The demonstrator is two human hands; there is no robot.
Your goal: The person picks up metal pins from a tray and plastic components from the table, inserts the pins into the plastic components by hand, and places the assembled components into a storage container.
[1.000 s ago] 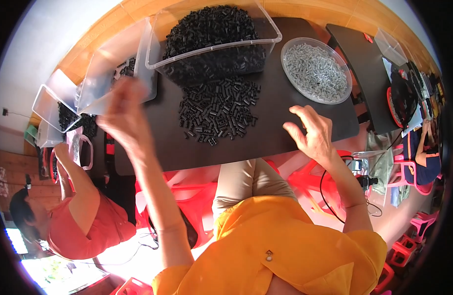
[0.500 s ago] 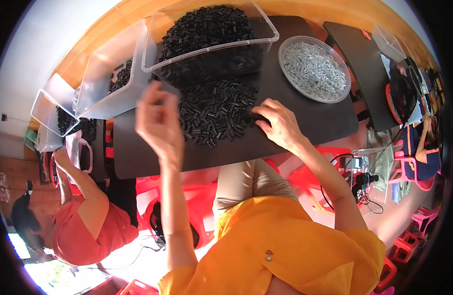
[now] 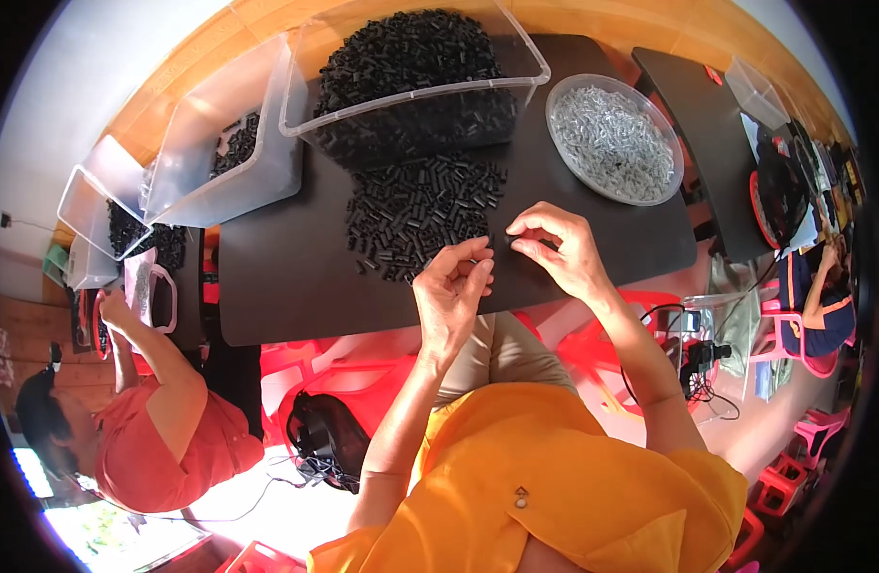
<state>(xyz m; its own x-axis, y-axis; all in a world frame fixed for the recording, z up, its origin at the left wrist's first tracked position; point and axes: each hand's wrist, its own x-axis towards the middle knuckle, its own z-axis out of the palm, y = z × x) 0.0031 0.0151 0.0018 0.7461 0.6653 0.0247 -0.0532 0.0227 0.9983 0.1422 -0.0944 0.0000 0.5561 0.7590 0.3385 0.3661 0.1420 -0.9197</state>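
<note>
Over the near edge of the pile of small black tubular pieces [image 3: 406, 210], my two hands are close together. My left hand [image 3: 454, 294] is closed, thumb against fingertips; anything in that pinch is hidden. A little to its right, my right hand [image 3: 563, 250] is closed too, with a small black piece [image 3: 510, 239] showing at the fingertips. Behind the loose pile stands a large clear bin [image 3: 420, 94] heaped with the same black pieces. To the right of the pile, a round clear tub [image 3: 551, 115] holds many small silvery pieces.
Another clear bin [image 3: 210, 202] with some black pieces stands at the left of the dark table [image 3: 277, 306]. A person in a red top [image 3: 177, 435] sits at left. Another person's arm [image 3: 816, 291] shows far right. Red stools and a black bag [image 3: 329, 430] are below.
My left hand has swung from beside the large bin, at the pile's left, down and right to near my right hand. My right hand has shifted slightly right and nearer.
</note>
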